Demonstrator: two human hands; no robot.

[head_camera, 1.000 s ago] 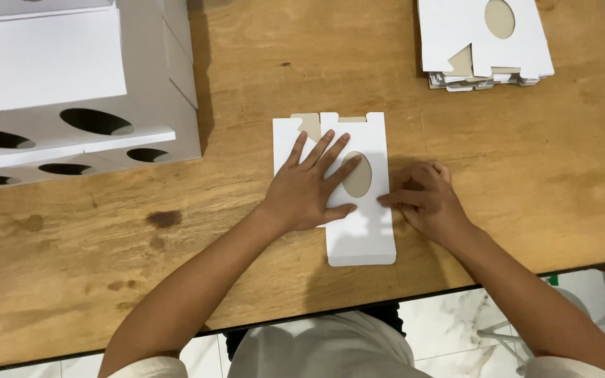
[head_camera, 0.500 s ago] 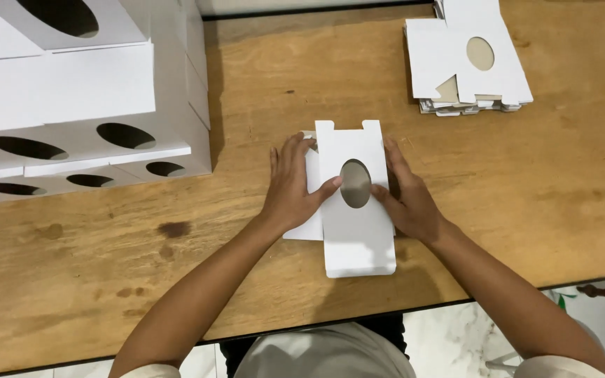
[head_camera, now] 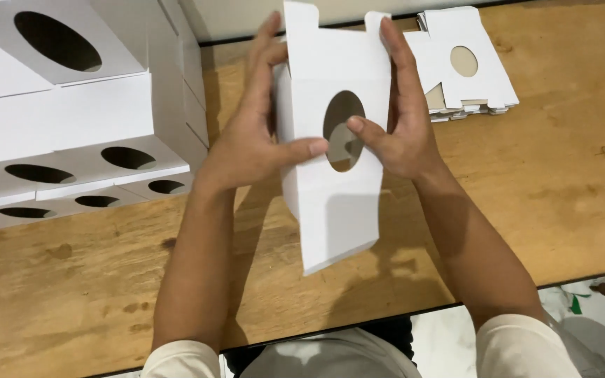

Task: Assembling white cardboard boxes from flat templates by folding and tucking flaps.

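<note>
here, mid-fold: one white die-cut carton blank with an oval window [head_camera: 334, 161] lifted above the wooden table [head_camera: 561, 182], gripped at its edges by left hand [head_camera: 253, 136] and right hand [head_camera: 397, 122], thumbs near the window. likely next: squaring the sides and tucking flaps. one stack of flat blanks [head_camera: 463, 66] behind; about seven assembled boxes [head_camera: 71, 133] at left.

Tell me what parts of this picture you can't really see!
- Head view: the far side of the white cardboard box faces away, and the left hand and right hand cover its edges.
- Head view: the pile of finished boxes is cut off by the left and top edges.
- Head view: the lower sheets in the flat stack are hidden under the top one.
- Head view: the wooden table behind the box is covered.
</note>
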